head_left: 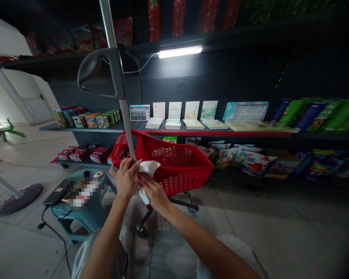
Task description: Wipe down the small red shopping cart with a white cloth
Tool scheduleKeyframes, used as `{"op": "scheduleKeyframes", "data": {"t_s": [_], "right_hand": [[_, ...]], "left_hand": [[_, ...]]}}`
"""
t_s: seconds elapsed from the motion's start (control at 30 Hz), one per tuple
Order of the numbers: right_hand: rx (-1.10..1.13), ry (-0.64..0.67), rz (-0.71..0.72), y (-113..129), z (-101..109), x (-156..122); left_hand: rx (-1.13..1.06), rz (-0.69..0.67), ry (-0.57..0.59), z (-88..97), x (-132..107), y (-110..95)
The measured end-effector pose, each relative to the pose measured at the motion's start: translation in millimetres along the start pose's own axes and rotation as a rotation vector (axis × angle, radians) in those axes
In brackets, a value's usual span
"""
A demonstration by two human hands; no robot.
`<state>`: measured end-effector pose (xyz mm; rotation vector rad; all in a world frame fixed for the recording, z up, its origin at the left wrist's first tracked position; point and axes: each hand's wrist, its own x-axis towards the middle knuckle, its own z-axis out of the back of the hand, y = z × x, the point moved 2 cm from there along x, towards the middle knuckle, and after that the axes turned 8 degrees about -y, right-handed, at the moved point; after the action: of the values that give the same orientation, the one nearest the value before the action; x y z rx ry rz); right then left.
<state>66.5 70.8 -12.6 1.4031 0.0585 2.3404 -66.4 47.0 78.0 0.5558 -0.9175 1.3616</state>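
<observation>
A red plastic shopping cart (174, 159) stands before me, its basket pointing to the right. From its handle end rises a tall metal pole (125, 116) with a grey loop handle (116, 73) on it. Low on this pole, my left hand (126, 179) is closed with bent fingers, close to the cart's red rim. Just right of it, my right hand (152, 192) is closed on a crumpled white cloth (149, 167), which could also be a paper wipe. The cloth sticks out above and below the fingers and touches my left fingertips. Palms and pole foot are hidden.
Behind the cart runs a dark shelf (168, 131) with books, boxes and snack bags. A blue-green stool (90, 211) at left bears a dark device and blurred items; a cable (56, 232) trails to the floor. A round pole base (20, 199) stands farther left.
</observation>
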Motion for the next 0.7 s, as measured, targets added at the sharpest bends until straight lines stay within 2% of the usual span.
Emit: {"op": "scheduleKeyframes", "data": {"t_s": [0.13, 0.2, 0.27, 0.33, 0.47, 0.6, 0.7], "right_hand": [[-0.133, 0.136, 0.119, -13, -49, -42], [-0.176, 0.19, 0.156, -21, -67, -65], [-0.204, 0.221, 0.18, -27, -75, -81], [-0.218, 0.228, 0.183, -30, -74, -87], [-0.219, 0.234, 0.168, -36, -45, -81], [-0.273, 0.205, 0.035, -59, 5, -78], [-0.364, 0.12, -0.102, -87, 47, -86]], "left_hand": [[0.003, -0.006, -0.008, -1.1, -2, 1], [0.003, -0.011, -0.009, -2.5, -2, 2], [0.0, -0.012, -0.009, -4.0, -1, 4], [-0.008, -0.008, -0.004, -5.9, -1, 6], [-0.021, 0.008, -0.005, -9.9, 0, 9], [-0.013, 0.009, -0.006, -14.1, 1, 12], [0.0, 0.013, -0.006, -17.4, 2, 13]]}}
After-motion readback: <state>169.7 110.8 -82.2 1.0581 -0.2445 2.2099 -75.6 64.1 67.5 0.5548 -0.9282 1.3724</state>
